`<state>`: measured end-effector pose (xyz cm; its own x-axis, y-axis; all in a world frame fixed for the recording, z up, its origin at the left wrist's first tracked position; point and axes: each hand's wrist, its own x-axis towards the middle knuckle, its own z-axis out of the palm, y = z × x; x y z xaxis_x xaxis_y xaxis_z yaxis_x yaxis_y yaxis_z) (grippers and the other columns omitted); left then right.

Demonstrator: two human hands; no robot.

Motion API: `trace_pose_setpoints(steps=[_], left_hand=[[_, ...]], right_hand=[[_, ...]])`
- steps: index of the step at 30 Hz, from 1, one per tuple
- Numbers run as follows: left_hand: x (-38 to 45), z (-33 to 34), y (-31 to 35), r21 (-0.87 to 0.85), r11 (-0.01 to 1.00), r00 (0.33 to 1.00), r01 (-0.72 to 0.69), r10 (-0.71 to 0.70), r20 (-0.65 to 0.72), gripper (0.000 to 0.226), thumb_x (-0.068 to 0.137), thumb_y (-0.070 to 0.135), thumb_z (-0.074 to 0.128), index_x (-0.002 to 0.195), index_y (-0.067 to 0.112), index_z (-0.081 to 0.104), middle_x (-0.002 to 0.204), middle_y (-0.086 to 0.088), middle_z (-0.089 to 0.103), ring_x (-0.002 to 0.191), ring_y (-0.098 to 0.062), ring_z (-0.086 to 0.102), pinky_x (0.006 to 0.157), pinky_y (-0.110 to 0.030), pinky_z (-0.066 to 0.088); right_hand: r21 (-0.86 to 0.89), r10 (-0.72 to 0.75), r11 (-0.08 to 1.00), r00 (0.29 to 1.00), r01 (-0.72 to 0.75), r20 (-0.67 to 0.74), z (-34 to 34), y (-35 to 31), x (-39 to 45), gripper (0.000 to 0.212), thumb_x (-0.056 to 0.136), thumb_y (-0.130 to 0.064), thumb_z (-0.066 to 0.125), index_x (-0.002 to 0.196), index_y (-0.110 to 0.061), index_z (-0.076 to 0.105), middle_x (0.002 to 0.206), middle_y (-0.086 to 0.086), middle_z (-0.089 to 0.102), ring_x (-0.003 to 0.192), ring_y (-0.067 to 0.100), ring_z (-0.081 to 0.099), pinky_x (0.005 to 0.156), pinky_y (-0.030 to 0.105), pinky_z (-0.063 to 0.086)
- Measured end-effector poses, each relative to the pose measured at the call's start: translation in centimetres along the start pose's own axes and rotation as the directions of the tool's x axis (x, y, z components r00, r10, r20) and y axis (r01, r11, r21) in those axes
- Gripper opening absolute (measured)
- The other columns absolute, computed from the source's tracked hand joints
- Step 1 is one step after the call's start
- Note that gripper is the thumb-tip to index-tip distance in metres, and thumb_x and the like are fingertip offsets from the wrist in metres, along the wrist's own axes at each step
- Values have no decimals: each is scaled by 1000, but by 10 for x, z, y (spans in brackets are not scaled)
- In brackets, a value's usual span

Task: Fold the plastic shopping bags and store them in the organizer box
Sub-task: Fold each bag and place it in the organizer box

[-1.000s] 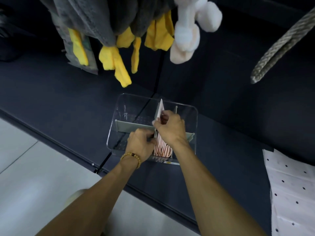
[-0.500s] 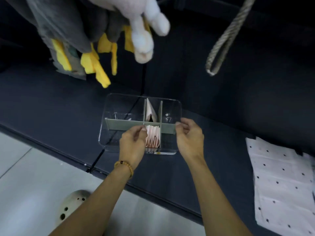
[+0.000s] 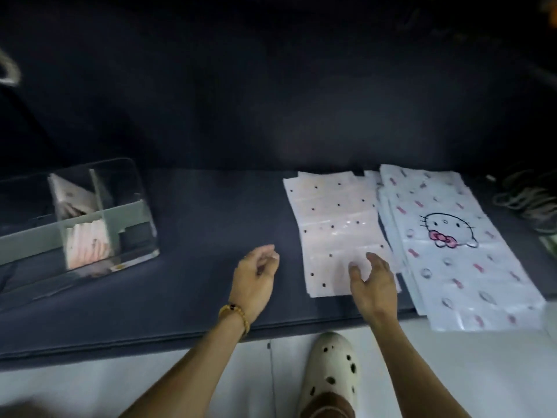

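You have several folded bags standing in the organizer box (image 3: 90,218) at the left. Two flat stacks wait: dotted bags (image 3: 334,224) and cat-print bags (image 3: 458,254) (plenty left). Your right hand (image 3: 372,280) hovers spread over the dotted stack; your left hand (image 3: 256,274) hangs loose, empty.

A home, it seems: a dark navy cushioned sofa seat (image 3: 211,212) ahead of the hands, pale tiled floor (image 3: 90,384) and a cream perforated clog (image 3: 330,372) below them.

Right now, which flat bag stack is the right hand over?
The polka-dot stack, left of the cat-print stack; the right hand overlaps its near corner.
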<state>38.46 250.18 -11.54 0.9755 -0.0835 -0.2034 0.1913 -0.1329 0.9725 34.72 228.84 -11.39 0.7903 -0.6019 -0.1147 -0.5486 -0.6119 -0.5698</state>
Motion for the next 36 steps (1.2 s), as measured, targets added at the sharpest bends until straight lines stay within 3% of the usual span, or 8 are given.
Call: trace_pose_setpoints(steps=[5,10,17,20,24,26,30,36], left_hand=[[21,49,-4,447,871,963,-204,95,253,44,93,31,57,135,25,48,137,1,47,130,-15,41,107,-25,33],[45,77,-11,661,560,837,-500,117,535,64,89,33,60,146,26,33,156,7,23,145,-10,4,118,-32,11],[46,88,-17,711,426,829,-559,290,478,15,94,21,55,100,20,68,117,4,55,114,-17,47,99,-27,31],[39,65,-8,720,460,852,-520,340,399,11,94,17,50,90,19,59,98,5,58,99,-16,53,85,-27,42],[31,-4,1,719,523,889,-458,255,381,7,97,17,42,94,22,46,107,3,61,92,-19,58,73,-38,50],[26,-43,5,711,571,899,-411,127,419,8,99,22,39,95,28,41,113,4,63,93,-20,60,78,-41,50],[9,-101,4,703,664,931,-256,-26,363,17,100,27,40,85,35,40,72,6,53,67,-13,49,65,-31,43],[-10,-140,-8,536,844,992,-35,-35,120,22,100,17,45,78,19,48,74,-2,50,70,-13,45,60,-13,37]], right_hand=[[-240,-57,964,969,116,241,-4,40,18,84,89,-58,52,153,-24,10,161,2,13,146,27,14,114,47,22],[-378,-196,897,973,228,121,5,38,19,36,93,-41,51,125,-27,58,134,5,48,121,30,40,95,44,38],[-266,-381,887,924,378,40,1,35,16,16,90,-22,61,92,-15,75,105,2,65,100,28,53,82,39,37],[-126,-450,885,893,449,19,0,14,8,21,86,-32,63,89,-14,72,108,0,67,101,23,57,85,36,38],[-42,-538,820,794,570,283,5,-20,-6,56,77,-62,57,119,-26,59,120,-8,63,110,14,57,94,35,41],[-82,-564,745,690,662,452,15,-30,-14,69,77,-58,62,139,-32,43,144,-9,47,133,12,41,107,34,31],[-35,-494,720,547,694,677,39,-45,-33,64,90,-30,57,148,-32,32,156,-13,28,144,7,20,115,25,16],[106,-301,947,724,303,621,51,-61,-44,18,93,-23,51,87,-12,64,86,6,68,77,19,63,69,30,51]])
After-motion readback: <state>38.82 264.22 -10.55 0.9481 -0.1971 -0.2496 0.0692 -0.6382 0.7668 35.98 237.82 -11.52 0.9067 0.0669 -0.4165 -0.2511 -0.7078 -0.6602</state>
